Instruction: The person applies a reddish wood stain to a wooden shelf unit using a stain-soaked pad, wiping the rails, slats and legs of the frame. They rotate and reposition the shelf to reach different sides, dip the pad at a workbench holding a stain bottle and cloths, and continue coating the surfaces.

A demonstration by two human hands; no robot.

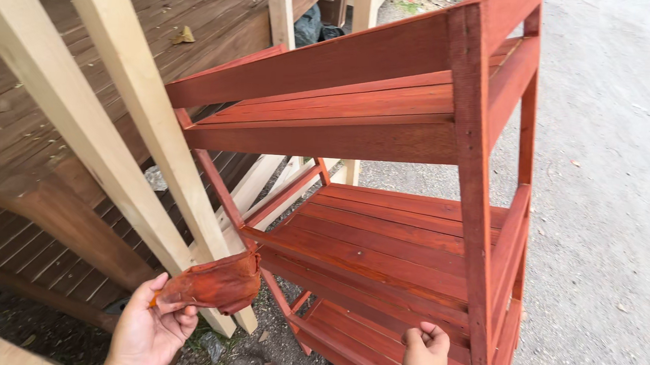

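The left hand [149, 335] pinches a stain-soaked rag [213, 283] against the red shelf rack's [382, 238] front leg, while the right hand [425, 356], fisted, grips the lowest shelf edge, steadying it.

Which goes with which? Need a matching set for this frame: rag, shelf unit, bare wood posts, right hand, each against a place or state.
Things:
1. stained rag
2. red-stained wooden shelf unit
3. bare wood posts
4. right hand

Places or states:
A. unstained, pale, leaning diagonally at the left
B. closed in a fist against the lower shelf's front edge
C. pinched in the left hand, crumpled, reddish-orange
D. three slatted tiers, standing on the gravel ground

Pairs: 1-C, 2-D, 3-A, 4-B
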